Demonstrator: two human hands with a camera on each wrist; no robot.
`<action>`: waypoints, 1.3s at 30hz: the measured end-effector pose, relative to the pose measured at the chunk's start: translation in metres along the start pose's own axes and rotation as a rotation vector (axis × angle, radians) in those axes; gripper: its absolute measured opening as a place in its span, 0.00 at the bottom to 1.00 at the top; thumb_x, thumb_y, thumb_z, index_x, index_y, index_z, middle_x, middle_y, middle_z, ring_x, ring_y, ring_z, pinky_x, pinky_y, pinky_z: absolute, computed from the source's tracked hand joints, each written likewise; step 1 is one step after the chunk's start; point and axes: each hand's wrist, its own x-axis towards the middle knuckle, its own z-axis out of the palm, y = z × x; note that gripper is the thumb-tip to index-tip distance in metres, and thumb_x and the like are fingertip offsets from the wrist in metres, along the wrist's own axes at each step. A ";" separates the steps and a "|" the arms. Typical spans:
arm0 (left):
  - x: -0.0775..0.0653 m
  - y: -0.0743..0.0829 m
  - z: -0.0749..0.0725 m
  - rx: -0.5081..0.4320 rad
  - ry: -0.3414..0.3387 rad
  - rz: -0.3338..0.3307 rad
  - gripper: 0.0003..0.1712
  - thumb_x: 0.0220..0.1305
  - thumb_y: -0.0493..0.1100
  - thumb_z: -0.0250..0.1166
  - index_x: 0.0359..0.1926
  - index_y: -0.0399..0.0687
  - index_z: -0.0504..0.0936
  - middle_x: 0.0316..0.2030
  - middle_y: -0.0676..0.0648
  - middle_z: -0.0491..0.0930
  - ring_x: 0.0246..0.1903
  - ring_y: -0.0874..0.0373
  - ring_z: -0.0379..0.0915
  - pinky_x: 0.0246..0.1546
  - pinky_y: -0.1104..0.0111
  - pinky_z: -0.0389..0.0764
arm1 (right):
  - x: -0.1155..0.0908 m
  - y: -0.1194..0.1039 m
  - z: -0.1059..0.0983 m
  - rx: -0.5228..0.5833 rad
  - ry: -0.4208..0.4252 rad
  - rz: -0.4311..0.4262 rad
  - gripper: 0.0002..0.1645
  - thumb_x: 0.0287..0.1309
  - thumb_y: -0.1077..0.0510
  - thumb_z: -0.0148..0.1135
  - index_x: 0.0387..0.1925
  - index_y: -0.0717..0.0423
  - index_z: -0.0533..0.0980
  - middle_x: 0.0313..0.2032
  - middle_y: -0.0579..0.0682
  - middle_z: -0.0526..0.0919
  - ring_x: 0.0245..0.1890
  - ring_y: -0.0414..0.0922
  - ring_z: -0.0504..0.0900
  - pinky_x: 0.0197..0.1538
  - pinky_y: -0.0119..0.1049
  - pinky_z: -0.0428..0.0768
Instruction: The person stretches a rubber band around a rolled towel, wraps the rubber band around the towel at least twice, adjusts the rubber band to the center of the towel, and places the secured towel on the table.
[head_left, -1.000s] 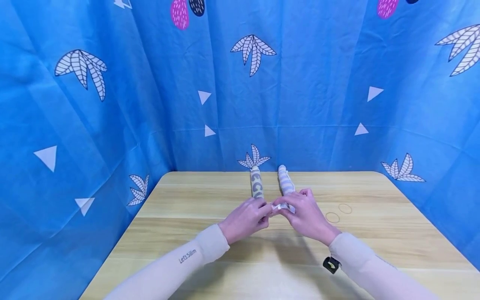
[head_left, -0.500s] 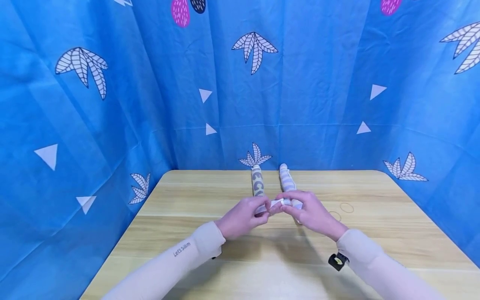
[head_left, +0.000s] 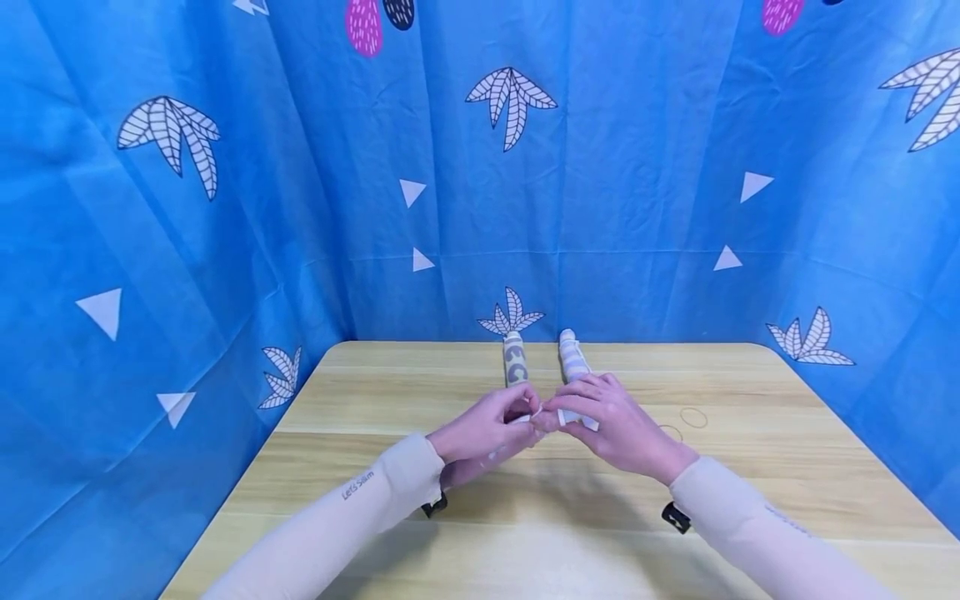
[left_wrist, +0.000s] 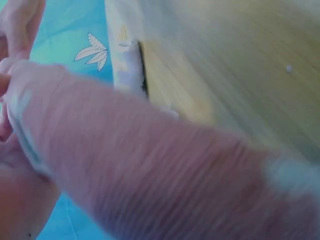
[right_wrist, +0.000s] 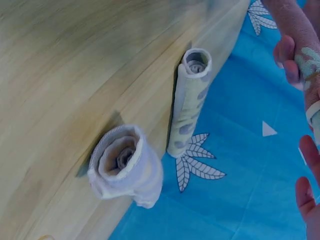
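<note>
Between my hands is a mauve, pale-printed cloth roll (head_left: 483,468), apparently a rolled small towel. Its near end runs back under my left wrist and fills much of the left wrist view. My left hand (head_left: 480,429) grips this rolled towel near its far end. Fingertips of my right hand (head_left: 611,425) meet the left ones there and pinch that end. A thin pale strand (head_left: 537,411) shows between the fingertips; whether it is a rubber band I cannot tell. Beyond lie a yellowish patterned roll (right_wrist: 190,110) and a striped roll (right_wrist: 132,165), partly hidden by the hands in the head view.
Two thin rubber bands (head_left: 693,417) lie on the wooden table (head_left: 360,400) to the right of my right hand. Blue printed curtain (head_left: 637,167) surrounds the table at the back and sides.
The mauve roll has swung so that its near end now sticks out beneath my left wrist. My fingertips have come together at its far end. The two other rolls stay put.
</note>
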 end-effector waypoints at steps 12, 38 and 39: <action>-0.010 -0.005 0.011 0.679 0.248 0.350 0.22 0.64 0.42 0.70 0.58 0.57 0.77 0.43 0.55 0.85 0.41 0.65 0.81 0.47 0.72 0.81 | 0.002 -0.003 0.002 0.049 0.062 0.167 0.19 0.54 0.60 0.74 0.49 0.44 0.83 0.47 0.41 0.86 0.49 0.43 0.81 0.50 0.43 0.66; -0.004 -0.008 0.017 0.923 0.269 0.396 0.13 0.62 0.40 0.69 0.47 0.54 0.80 0.33 0.56 0.75 0.32 0.64 0.71 0.41 0.73 0.77 | 0.002 -0.010 0.012 -0.095 0.108 0.226 0.14 0.54 0.58 0.74 0.43 0.44 0.84 0.41 0.44 0.89 0.41 0.44 0.84 0.51 0.48 0.64; -0.005 -0.009 0.017 0.933 0.273 0.406 0.15 0.61 0.40 0.70 0.49 0.54 0.81 0.34 0.56 0.76 0.33 0.63 0.71 0.41 0.72 0.77 | 0.002 -0.009 0.011 -0.082 0.100 0.238 0.14 0.55 0.58 0.73 0.44 0.45 0.84 0.41 0.44 0.89 0.41 0.44 0.85 0.51 0.48 0.64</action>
